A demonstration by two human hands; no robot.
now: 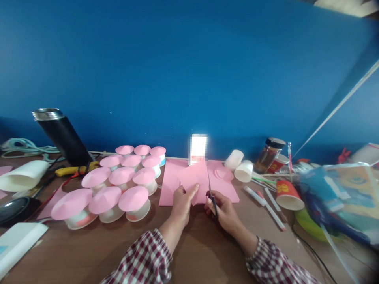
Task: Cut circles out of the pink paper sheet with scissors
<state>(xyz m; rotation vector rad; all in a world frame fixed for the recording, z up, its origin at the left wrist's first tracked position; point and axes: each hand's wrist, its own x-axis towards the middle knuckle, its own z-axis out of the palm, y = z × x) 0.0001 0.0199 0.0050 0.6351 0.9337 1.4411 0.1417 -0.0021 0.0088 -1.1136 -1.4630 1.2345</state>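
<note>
My left hand (184, 200) grips a piece of pink paper (194, 177) at its lower left, with the thumb on top. Black-handled scissors (213, 204) are in my right hand (223, 209), fingers through the loops. Their blades point away from me along the right side of the paper. Whether the blades are apart I cannot tell. Larger pink sheets (170, 189) lie flat beneath both hands. Cut pink paper circles (224, 174) rest on the right part of these sheets.
Left stand several paper cups topped with pink cones (103, 199), before a black flask (63, 136). Right are white cups (244, 171), markers (271, 211), a lidded jar (270, 154), a red cup (289, 195) and blurred plastic packaging (340, 197). A blue wall (189, 79) rises behind.
</note>
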